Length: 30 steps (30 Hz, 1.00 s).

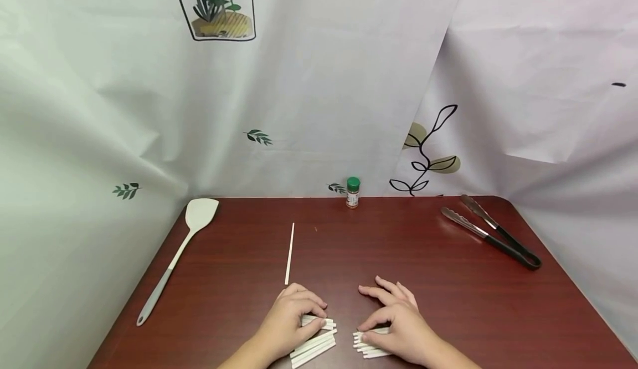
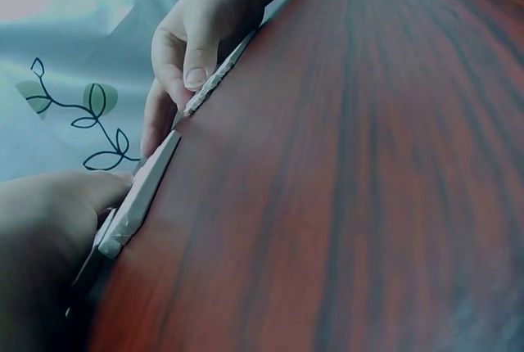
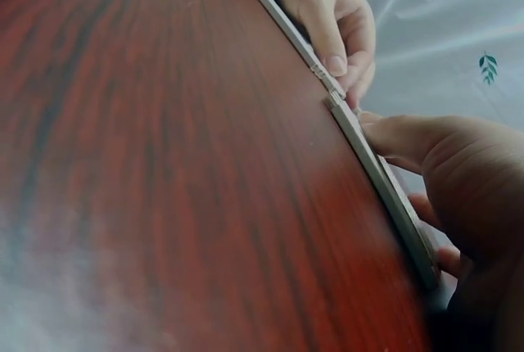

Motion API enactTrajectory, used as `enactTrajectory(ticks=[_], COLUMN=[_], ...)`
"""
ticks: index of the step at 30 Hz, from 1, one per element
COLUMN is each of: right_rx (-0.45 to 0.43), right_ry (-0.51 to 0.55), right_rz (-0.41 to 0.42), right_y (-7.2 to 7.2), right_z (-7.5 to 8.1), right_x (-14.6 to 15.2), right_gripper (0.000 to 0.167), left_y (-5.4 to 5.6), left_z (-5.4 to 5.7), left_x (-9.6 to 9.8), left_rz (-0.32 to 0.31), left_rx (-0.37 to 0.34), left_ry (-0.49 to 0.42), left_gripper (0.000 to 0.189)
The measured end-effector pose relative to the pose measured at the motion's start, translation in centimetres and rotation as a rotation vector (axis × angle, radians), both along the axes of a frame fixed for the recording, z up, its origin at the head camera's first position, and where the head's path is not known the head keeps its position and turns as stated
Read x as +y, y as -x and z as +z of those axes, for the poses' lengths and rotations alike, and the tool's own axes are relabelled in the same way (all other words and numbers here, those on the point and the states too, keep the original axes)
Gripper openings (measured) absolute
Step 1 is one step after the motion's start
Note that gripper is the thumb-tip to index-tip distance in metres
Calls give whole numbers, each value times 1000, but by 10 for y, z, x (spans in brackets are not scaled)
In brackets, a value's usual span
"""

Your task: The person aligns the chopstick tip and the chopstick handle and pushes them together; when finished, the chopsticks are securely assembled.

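Our left hand (image 1: 291,318) pinches slim straight white sticks (image 1: 328,325), near left; right hand (image 1: 402,329) pinches matching white bundle (image 1: 369,349), near right. We'd squeeze lightly imo, ends level.

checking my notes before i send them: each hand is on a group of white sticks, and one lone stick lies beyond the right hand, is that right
Not quite: the lone stick lies beyond the left hand, not the right hand, as the head view shows. The rest stands: each hand is on a group of white sticks.
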State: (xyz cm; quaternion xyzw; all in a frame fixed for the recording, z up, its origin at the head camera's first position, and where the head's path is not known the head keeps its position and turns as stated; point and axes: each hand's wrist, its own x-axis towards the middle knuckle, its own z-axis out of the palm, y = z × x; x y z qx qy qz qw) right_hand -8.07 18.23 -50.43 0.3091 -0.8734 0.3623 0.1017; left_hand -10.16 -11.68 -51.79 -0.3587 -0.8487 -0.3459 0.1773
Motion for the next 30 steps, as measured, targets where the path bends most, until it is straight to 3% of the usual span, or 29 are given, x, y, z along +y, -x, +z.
enactTrajectory(ticks=[10,21,30], right_rx=[-19,-97,-15], right_ry=[2,11,96], right_rz=[-11,-41,-128], right_y=[0,0,1], right_z=[1,1,-8], right_x=[-2,-4,-7], right_gripper=[29,36,27], left_y=[-5,-6,-5], left_z=[4,3,3], left_x=[3,4,5], left_rz=[29,37,55], left_rx=[-72,10,25], left_ry=[19,98,82], left_gripper=[26,26,19])
